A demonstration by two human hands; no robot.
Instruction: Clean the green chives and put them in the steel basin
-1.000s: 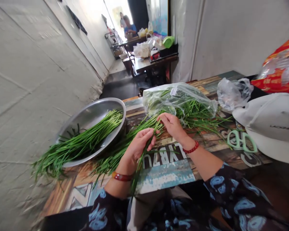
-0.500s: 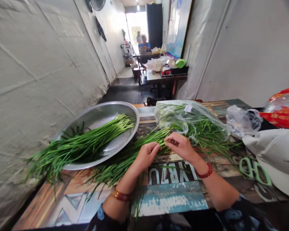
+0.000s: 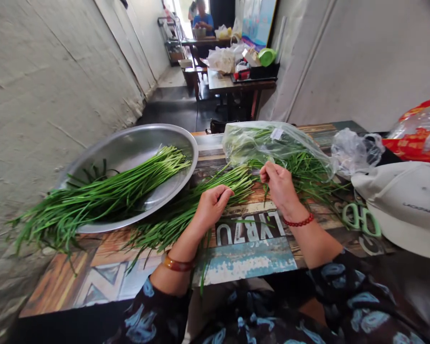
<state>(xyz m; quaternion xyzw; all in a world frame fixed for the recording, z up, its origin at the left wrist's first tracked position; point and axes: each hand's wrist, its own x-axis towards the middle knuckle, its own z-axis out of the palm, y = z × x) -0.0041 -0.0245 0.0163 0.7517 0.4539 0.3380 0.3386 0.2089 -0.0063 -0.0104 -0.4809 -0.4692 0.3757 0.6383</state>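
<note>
At the near edge of the table [image 3: 251, 258], loose leaves [image 3: 202, 272] are seen hanging below the left hand [image 3: 213, 206]; they seem to be held in its grip, where the fingers are curled in and the thumb is laid over. The fingertips of the right hand [image 3: 277, 186] are pressed together; whether anything is pinched there cannot be told. The bunch of green stems [image 3: 175, 219] is laid on the table, partly hidden behind the left hand, which is the nearer one. Its long axis is slanted from leafy tips at near left to pale ends at far right, and those ends are found just beyond the left grip, to the left of the right one. Farther off, more stems are held in a steel basin [image 3: 132, 143] at left, and others are covered by a plastic bag [image 3: 286, 131].
</note>
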